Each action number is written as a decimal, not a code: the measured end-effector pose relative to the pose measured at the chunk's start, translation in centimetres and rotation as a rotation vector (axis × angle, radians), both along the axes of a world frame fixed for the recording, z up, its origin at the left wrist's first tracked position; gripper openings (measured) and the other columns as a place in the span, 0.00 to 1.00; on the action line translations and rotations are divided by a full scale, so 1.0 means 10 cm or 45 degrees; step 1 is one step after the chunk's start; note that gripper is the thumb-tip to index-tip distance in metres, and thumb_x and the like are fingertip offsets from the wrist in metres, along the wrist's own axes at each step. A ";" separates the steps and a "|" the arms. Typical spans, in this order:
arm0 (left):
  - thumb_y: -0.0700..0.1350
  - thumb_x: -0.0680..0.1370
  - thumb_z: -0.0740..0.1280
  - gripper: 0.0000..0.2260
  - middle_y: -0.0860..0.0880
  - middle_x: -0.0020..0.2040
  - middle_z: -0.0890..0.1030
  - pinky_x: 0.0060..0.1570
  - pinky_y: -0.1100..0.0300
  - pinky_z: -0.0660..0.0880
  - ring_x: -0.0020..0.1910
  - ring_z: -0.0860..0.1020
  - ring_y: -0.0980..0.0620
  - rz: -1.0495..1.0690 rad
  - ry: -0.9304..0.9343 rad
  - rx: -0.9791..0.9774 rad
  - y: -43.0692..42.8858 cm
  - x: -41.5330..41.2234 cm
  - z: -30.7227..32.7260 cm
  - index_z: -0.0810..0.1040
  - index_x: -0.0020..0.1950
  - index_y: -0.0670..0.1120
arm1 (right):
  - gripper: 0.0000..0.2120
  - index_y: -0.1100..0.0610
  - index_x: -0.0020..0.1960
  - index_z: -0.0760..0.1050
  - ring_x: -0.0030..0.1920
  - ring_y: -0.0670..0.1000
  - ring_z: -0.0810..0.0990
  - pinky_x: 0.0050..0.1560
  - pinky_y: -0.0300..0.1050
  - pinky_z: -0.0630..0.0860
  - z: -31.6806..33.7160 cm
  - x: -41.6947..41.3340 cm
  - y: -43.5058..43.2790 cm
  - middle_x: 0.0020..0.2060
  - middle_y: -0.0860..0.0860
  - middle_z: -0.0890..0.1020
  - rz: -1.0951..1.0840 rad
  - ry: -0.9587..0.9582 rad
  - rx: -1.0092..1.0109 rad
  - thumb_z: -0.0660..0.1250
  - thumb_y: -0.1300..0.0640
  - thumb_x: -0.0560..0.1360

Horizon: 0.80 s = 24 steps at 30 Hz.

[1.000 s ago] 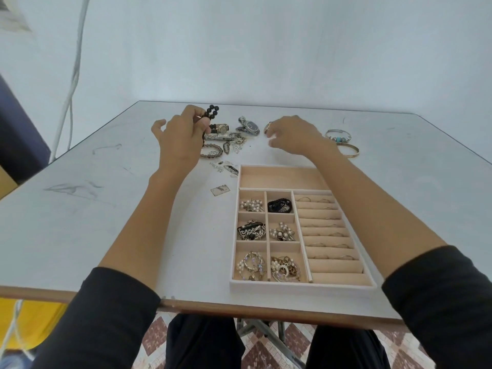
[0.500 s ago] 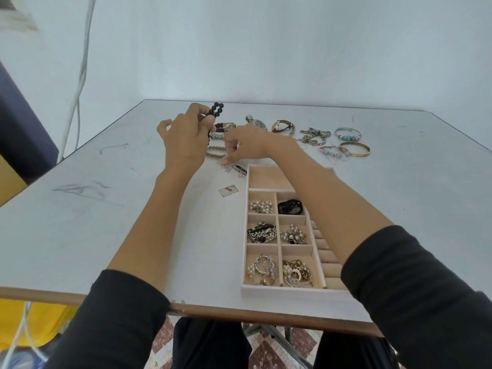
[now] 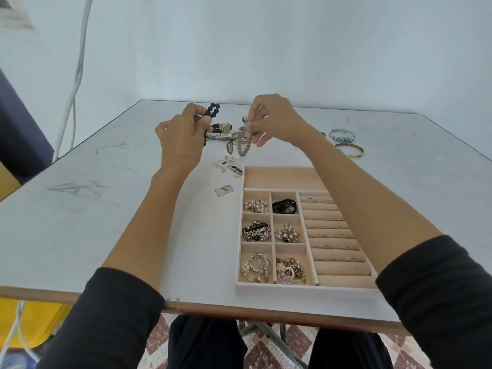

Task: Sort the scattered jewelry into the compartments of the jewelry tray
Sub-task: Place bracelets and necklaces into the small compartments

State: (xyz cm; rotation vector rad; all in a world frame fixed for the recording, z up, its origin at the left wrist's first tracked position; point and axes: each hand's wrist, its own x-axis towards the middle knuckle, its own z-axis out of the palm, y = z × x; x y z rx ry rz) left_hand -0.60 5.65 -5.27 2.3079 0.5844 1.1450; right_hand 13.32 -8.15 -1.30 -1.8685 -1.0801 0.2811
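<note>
1. The table [image 3: 80,222] carries everything. The tray [image 3: 292,290] is set by its near edge, right of the middle, with six small filled compartments on its left side and ring rolls on its right.
2. The left hand [image 3: 181,139] is held above the table's far half, fingers curled round a black bracelet [image 3: 213,111]; a few beads stand up past the knuckles.
3. The right hand [image 3: 277,118] is held beside it, thumb and fingertips pinching a grey bracelet [image 3: 243,147], which hangs free above the table, beyond the tray's far edge.
4. Unsorted pieces are left toward the far edge: a watch [image 3: 225,128] between the hands, a bangle [image 3: 349,150] further right, and charms [image 3: 229,166] just off the tray's far left corner.
5. The step in hand is judged to be carrying the bracelets to the long compartment [image 3: 282,177] along the tray's far edge. The grey strand should be lifted clear of the pile first, so that nothing is snagged or dragged. It should then be lowered and coiled, and let go only once it rests on the lining. The strands are best placed one at a time, so that tangling is avoided.
</note>
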 end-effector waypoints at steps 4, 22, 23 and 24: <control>0.47 0.81 0.59 0.07 0.58 0.40 0.79 0.52 0.57 0.65 0.40 0.75 0.57 -0.123 -0.015 -0.162 0.00 0.02 0.01 0.75 0.55 0.46 | 0.09 0.65 0.50 0.78 0.34 0.58 0.82 0.40 0.49 0.82 0.07 0.07 -0.23 0.34 0.57 0.80 -0.026 0.059 0.100 0.71 0.69 0.70; 0.41 0.79 0.65 0.07 0.50 0.43 0.84 0.59 0.55 0.76 0.45 0.80 0.54 -0.769 -0.052 -0.644 -0.34 -0.11 0.18 0.79 0.55 0.44 | 0.09 0.66 0.47 0.82 0.40 0.56 0.84 0.44 0.44 0.81 0.13 -0.42 -1.08 0.41 0.63 0.83 0.066 0.206 0.288 0.74 0.69 0.67; 0.41 0.79 0.65 0.07 0.49 0.44 0.83 0.59 0.56 0.75 0.44 0.80 0.54 -0.757 -0.028 -0.653 -0.35 -0.12 0.18 0.79 0.55 0.43 | 0.09 0.66 0.47 0.82 0.40 0.55 0.84 0.43 0.44 0.81 0.14 -0.44 -1.09 0.41 0.63 0.83 0.076 0.185 0.280 0.74 0.69 0.67; 0.41 0.80 0.64 0.07 0.48 0.44 0.83 0.58 0.56 0.75 0.44 0.80 0.55 -0.746 -0.005 -0.658 -0.36 -0.13 0.18 0.79 0.55 0.43 | 0.09 0.66 0.47 0.82 0.39 0.54 0.83 0.42 0.44 0.81 0.16 -0.47 -1.10 0.40 0.63 0.83 0.087 0.161 0.267 0.74 0.69 0.67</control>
